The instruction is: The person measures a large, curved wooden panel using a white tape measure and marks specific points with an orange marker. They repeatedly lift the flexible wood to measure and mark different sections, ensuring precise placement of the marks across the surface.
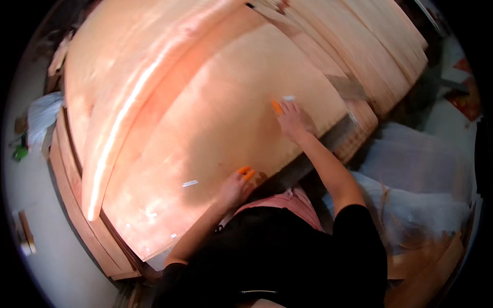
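Observation:
A large pale wooden sheet [241,72] spreads out in front of me, with a glossy streak of light across its left part. My right hand [294,122] lies on it with fingers stretched out, and its fingertips reach a small white strip [288,97]. Whether they touch or pinch that strip is unclear. Close to the sheet's near edge is my left hand [234,188]; its fingers are blurred and partly hidden. Bright orange covers, like finger cots, show on the thumb side of both hands. Left of that hand, another white strip [190,183] lies on the sheet.
More wooden sheets [370,46] lie at the far right. Stacked board edges [84,215] run along the left side. Clear plastic sheeting [411,164] covers something at the right. A white plastic bag [43,117] rests at the far left, and small white scraps [152,214] dot the sheet's lower left.

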`<action>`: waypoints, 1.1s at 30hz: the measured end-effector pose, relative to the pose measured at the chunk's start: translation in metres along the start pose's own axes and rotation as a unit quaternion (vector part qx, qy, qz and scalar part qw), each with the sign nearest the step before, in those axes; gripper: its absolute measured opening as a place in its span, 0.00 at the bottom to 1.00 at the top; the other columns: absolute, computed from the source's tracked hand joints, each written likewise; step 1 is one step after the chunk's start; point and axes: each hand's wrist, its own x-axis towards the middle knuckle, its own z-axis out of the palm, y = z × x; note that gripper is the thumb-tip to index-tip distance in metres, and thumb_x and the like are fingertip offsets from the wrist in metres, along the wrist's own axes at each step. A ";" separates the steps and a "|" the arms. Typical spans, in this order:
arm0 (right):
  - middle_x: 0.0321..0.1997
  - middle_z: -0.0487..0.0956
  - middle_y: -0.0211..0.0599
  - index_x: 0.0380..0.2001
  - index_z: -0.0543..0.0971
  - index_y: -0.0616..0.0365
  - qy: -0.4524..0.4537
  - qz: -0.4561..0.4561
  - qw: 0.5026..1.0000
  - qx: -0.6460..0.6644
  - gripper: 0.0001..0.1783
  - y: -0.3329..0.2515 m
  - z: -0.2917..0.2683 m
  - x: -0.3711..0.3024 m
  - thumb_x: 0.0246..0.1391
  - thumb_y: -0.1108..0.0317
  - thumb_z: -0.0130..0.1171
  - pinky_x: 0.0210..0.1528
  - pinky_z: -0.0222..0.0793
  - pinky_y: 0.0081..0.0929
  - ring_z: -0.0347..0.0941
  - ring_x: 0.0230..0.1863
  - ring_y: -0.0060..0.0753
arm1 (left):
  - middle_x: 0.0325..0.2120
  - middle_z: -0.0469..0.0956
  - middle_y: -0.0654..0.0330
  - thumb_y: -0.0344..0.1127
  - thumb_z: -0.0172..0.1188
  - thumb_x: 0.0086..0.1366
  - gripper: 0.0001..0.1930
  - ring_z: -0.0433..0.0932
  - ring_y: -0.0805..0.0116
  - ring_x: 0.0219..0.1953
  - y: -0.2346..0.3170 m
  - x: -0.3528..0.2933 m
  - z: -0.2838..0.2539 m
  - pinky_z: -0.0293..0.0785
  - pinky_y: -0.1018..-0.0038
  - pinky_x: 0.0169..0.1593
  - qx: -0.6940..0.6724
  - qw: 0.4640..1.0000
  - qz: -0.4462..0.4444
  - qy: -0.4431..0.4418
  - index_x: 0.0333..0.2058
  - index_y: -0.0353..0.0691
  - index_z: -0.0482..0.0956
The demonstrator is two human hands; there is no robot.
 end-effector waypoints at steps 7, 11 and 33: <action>0.57 0.62 0.49 0.31 0.74 0.68 0.039 -0.084 0.987 0.134 0.12 -0.053 -0.035 -0.058 0.50 0.69 0.49 0.61 0.47 0.43 0.56 0.59 0.49 | 0.50 0.66 0.52 0.37 0.57 0.55 0.21 0.69 0.54 0.48 -0.014 -0.051 0.013 0.68 0.65 0.49 -0.132 0.985 -0.060 0.089 0.49 0.41 0.69; 0.59 0.58 0.51 0.28 0.73 0.70 0.056 -0.080 0.985 0.140 0.12 -0.083 -0.046 -0.085 0.45 0.69 0.56 0.57 0.53 0.41 0.56 0.57 0.52 | 0.49 0.67 0.52 0.40 0.55 0.57 0.21 0.69 0.54 0.47 -0.068 -0.102 -0.007 0.68 0.65 0.49 -0.095 0.971 -0.110 0.192 0.49 0.42 0.68; 0.53 0.65 0.53 0.48 0.67 0.65 -0.081 0.018 0.990 0.115 0.26 -0.136 -0.063 -0.194 0.44 0.69 0.58 0.55 0.58 0.39 0.62 0.53 0.53 | 0.59 0.55 0.55 0.60 0.43 0.60 0.35 0.49 0.59 0.62 -0.310 -0.160 -0.165 0.43 0.56 0.61 0.224 0.822 -0.466 0.238 0.59 0.43 0.55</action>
